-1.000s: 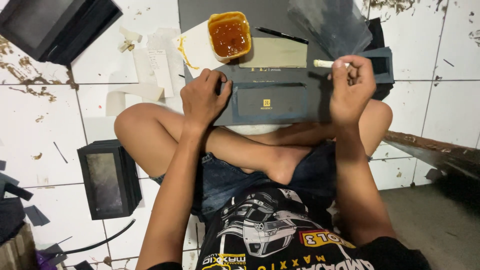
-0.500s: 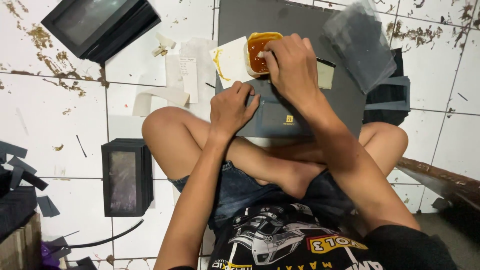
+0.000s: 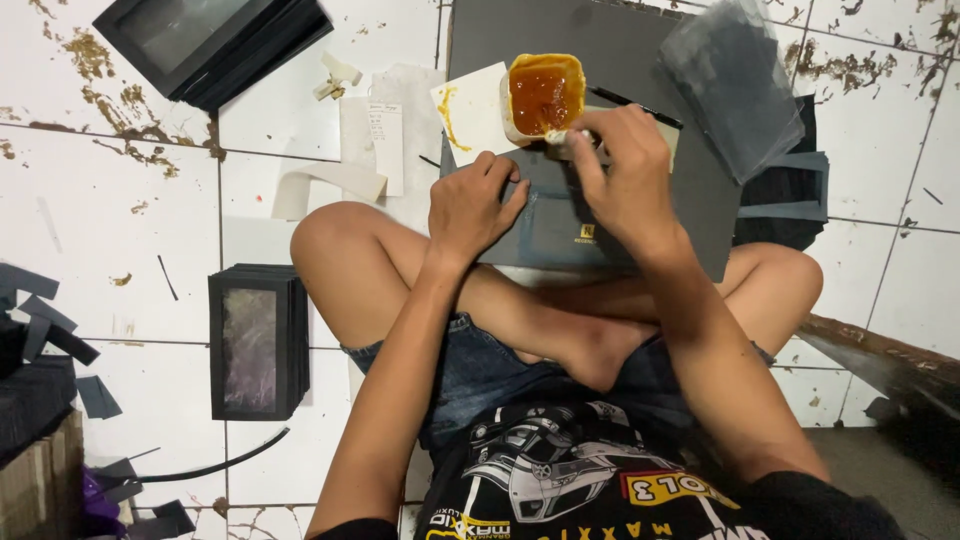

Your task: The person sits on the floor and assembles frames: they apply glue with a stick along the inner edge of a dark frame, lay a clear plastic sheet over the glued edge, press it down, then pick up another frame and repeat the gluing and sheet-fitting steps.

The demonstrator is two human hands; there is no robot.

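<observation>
Amber glue fills a small cream tub (image 3: pixel 543 95) standing on the dark grey board (image 3: pixel 620 60) ahead of our crossed legs; smears of it mark the pale card (image 3: pixel 468 112) beside the tub. Our right hand (image 3: pixel 625 180) pinches a pale brush (image 3: pixel 560 138), its tip at the tub's near rim. Our left hand (image 3: pixel 478 205) lies open, fingers spread flat on the grey folded box piece (image 3: pixel 560 225) resting over our knees. Left of us, a stack of black windowed lids (image 3: pixel 255 340) sits on white tile; another black tray (image 3: pixel 210 45) lies farther off.
</observation>
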